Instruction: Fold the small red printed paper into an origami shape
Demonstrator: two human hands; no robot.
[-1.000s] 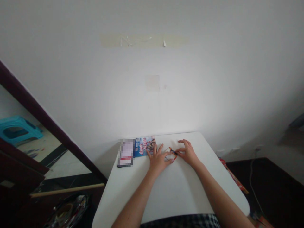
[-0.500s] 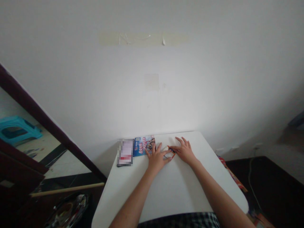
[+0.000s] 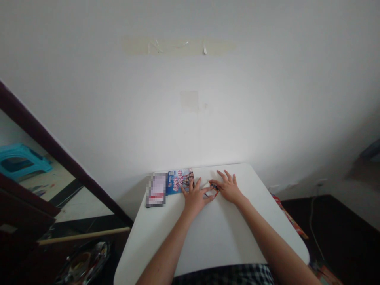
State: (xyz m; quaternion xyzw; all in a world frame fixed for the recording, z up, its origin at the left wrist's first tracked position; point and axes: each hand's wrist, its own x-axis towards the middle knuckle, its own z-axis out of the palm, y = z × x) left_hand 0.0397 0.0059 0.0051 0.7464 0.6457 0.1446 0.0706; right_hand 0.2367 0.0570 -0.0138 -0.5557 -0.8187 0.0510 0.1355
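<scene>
Both hands work low in the centre of the frame, over a small piece of folded paper point(image 3: 217, 193) on the white table point(image 3: 219, 241). The left hand point(image 3: 194, 200) lies palm down with its fingers fanned; its thumb and index finger stand apart and reach the paper's left side, while other fingertips rest over the lower right corner of the blue booklet point(image 3: 175, 183). The right hand point(image 3: 230, 190) comes in from the right, its index finger and thumb close together at the upper part of the paper and its other fingers spread and raised. Whether these two fingertips pinch the paper or only press on it cannot be told. What shows of the paper between the hands is white, orange and dark.

The booklet, with pink and white lettering, lies left of the hands near the table's far edge. Just beside it on the left is the phone point(image 3: 157, 190), blurred by pixels. Behind the table rises a pale wall point(image 3: 190, 138), with a yellowish strip point(image 3: 178, 46) near the top of the frame. A blue stool point(image 3: 22, 166) shows at the left edge, and checked cloth point(image 3: 225, 275) at the bottom centre.
</scene>
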